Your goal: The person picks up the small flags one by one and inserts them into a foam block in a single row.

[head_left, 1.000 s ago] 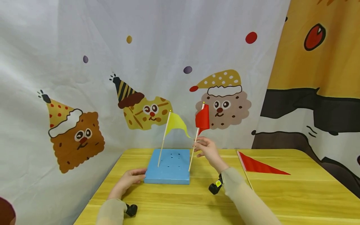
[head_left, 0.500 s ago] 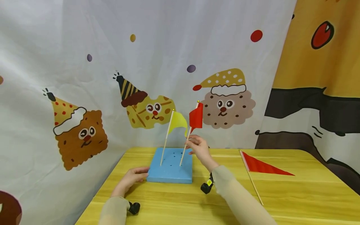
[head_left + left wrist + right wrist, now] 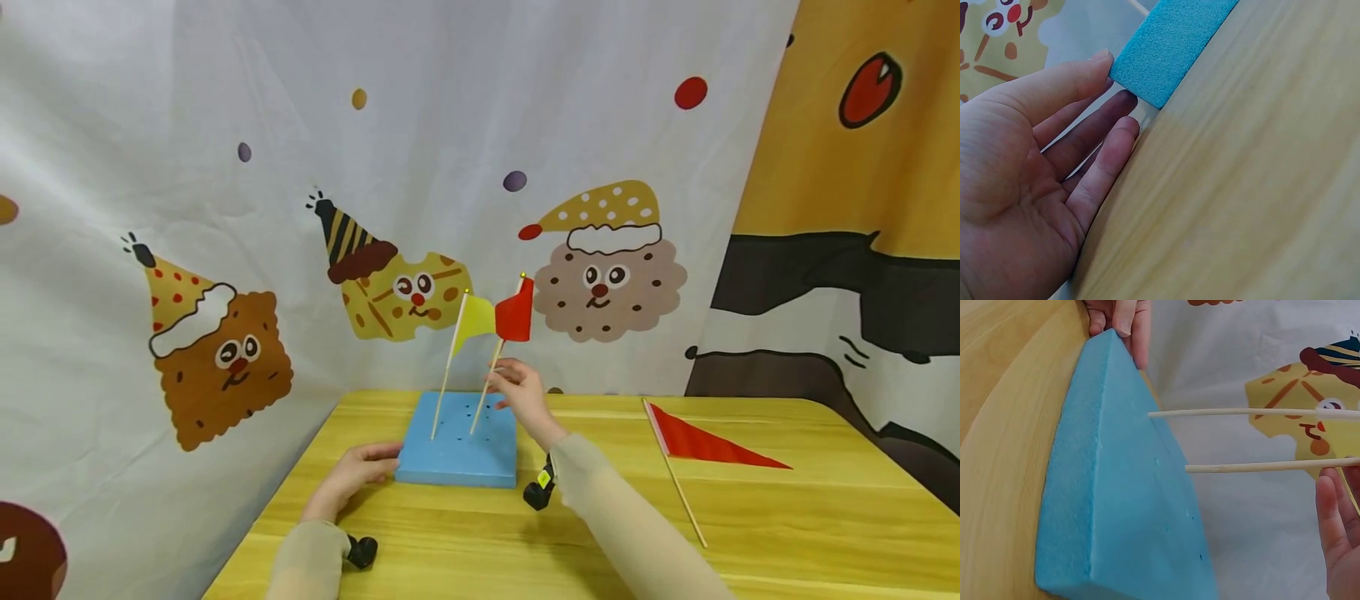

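Observation:
A blue foam board (image 3: 456,463) with small holes lies on the table. My left hand (image 3: 362,468) rests at its left side; in the left wrist view, the thumb (image 3: 1088,72) and fingertips touch or nearly touch the board's corner (image 3: 1163,56). A yellow flag (image 3: 471,321) stands in the board, leaning slightly right. My right hand (image 3: 522,395) pinches the stick of a small red flag (image 3: 514,312), tilted over the board. In the right wrist view, that stick's blunt lower end (image 3: 1200,469) shows whole, seemingly just off the board's top. The yellow flag's stick (image 3: 1210,413) enters the board.
Another red flag (image 3: 712,442) lies flat on the wooden table (image 3: 465,542), right of my right arm. Behind the table's far edge hangs a white curtain (image 3: 435,192) printed with cartoon biscuits and cheese.
My right hand has carried the red flag left from the board's right edge to over its middle, near the yellow flag. The left hand stays at the board's side. The view has shifted slightly.

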Tool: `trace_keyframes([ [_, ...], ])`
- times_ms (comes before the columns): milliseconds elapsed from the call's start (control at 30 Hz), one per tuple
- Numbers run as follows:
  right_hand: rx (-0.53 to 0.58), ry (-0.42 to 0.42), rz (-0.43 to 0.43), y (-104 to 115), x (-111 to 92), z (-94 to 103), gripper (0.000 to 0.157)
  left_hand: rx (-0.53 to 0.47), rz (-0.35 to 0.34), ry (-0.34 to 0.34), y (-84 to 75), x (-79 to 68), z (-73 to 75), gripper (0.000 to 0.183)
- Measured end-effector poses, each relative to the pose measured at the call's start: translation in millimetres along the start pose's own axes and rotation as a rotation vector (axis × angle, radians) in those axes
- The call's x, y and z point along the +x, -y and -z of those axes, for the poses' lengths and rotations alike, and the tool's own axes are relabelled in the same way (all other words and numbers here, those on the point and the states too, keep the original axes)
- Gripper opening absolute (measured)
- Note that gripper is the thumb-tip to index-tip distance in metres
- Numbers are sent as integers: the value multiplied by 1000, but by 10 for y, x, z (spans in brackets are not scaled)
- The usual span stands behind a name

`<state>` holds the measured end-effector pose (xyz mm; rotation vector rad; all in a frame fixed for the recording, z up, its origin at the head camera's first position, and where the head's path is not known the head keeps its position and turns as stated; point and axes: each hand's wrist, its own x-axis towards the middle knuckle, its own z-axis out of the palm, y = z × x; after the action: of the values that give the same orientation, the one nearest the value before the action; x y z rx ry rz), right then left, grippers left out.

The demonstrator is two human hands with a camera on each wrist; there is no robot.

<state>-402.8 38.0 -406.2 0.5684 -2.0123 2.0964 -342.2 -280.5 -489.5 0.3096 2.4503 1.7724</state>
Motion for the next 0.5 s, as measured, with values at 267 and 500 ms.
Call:
trace_keyframes([
  [267, -22, 21, -20, -61, 30, -95, 20, 2, -1, -1, -13, -14, -19, 47],
  [500, -35, 36, -39, -71, 32, -171, 21, 11, 15, -13, -16, -17, -16, 46],
])
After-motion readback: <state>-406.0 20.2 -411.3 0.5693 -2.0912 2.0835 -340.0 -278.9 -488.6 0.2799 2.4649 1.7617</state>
